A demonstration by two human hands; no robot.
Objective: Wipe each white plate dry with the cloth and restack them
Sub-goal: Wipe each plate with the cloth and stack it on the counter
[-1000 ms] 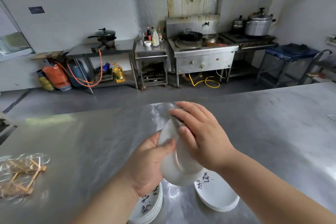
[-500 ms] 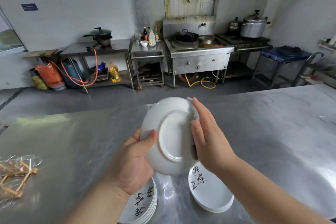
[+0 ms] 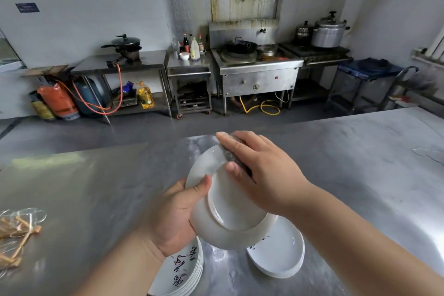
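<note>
At the far left edge of the steel table (image 3: 84,187) lies a clear-wrapped bundle of wooden sticks (image 3: 16,230). Further right, near the front edge, sits a stack of white plates with dark brush writing (image 3: 185,269), partly covered by the left forearm. Above it, the left hand (image 3: 173,214) grips the left rim of a white plate (image 3: 228,214), with the thumb curled onto the underside. The plate is held up off the table, tilted, with its foot ring facing the camera. At its upper rim a grey cloth (image 3: 233,157) is pressed against it. The right hand (image 3: 262,170) holds this cloth, with the fingers laid over it and the thumb closing in beneath, touching the plate. Below the right forearm, a second, lower stack of white plates (image 3: 283,255) rests on the table, just beside the first stack.
</note>
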